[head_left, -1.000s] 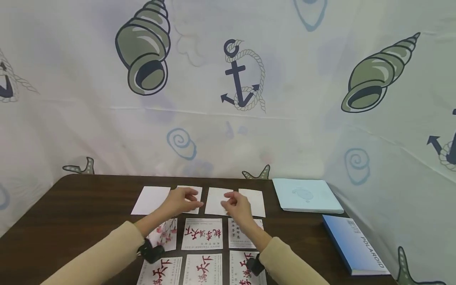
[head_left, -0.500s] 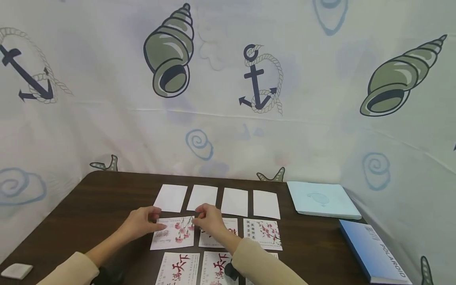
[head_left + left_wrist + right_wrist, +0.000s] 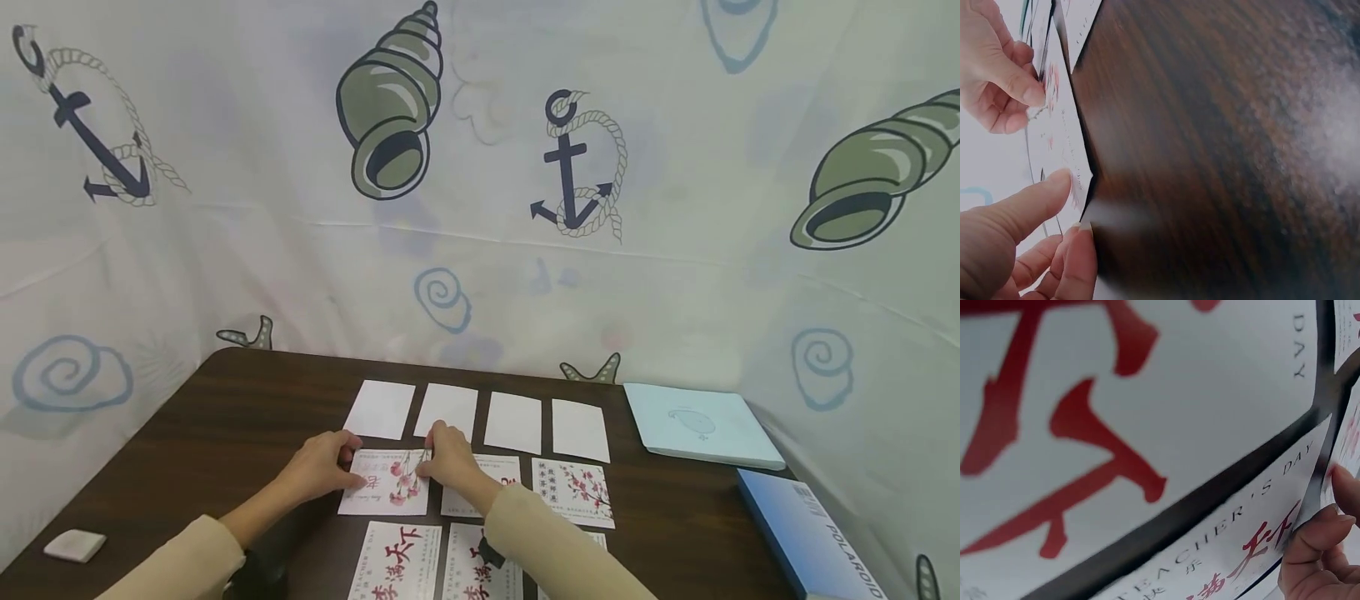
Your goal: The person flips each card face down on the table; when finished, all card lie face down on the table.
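Note:
A greeting card with pink blossoms (image 3: 393,485) lies at the left end of the middle row in the head view. My left hand (image 3: 324,467) pinches its left edge; in the left wrist view the thumb (image 3: 1054,194) lies on the card's face, the index finger at its corner. At the opposite edge my right hand (image 3: 453,462) pinches the card between thumb and fingers. The right forearm covers part of a red-lettered card (image 3: 501,468) beside it. Another blossom card (image 3: 573,492) ends this row, and cards with red writing (image 3: 396,558) lie nearer, partly under the right sleeve.
Behind the printed cards runs a row of blank white cards (image 3: 512,421). A pale blue flat box (image 3: 705,425) and a blue box marked POLAROID (image 3: 813,533) stand at the right of the dark wooden table (image 3: 187,433). A small white block (image 3: 75,545) lies front left.
Both hands have come from the blank back row to the left blossom card and now pinch its two edges. The head view has swung left, showing the white block.

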Demonstrator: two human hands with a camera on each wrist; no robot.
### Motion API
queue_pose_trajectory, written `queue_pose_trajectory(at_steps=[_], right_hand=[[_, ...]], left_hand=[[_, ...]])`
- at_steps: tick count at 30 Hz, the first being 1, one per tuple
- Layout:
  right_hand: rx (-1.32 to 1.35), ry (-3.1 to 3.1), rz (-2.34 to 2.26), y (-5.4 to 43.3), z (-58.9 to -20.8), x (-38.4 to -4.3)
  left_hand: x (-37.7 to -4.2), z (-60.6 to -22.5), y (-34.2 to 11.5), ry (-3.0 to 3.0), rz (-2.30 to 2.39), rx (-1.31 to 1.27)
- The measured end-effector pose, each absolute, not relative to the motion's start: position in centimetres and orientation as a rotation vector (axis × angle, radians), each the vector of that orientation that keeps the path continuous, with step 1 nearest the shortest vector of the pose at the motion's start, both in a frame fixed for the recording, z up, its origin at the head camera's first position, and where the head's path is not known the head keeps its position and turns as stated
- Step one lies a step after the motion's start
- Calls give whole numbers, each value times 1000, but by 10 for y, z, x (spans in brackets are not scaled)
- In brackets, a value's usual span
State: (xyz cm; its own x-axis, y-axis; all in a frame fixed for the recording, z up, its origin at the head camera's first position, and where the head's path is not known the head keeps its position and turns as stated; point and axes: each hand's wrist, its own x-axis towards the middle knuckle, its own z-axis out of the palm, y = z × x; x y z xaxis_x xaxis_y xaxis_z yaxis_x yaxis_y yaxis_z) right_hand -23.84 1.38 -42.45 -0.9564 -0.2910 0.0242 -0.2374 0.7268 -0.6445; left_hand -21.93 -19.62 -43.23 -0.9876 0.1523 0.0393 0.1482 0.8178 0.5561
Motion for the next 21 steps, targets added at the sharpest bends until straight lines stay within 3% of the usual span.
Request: queue_pose_trajectory(at_steps=[21], right_hand=[[-446, 2867, -1122, 3, -428, -232]], left_hand=[[-223, -421, -208, 2743, 1349, 108]])
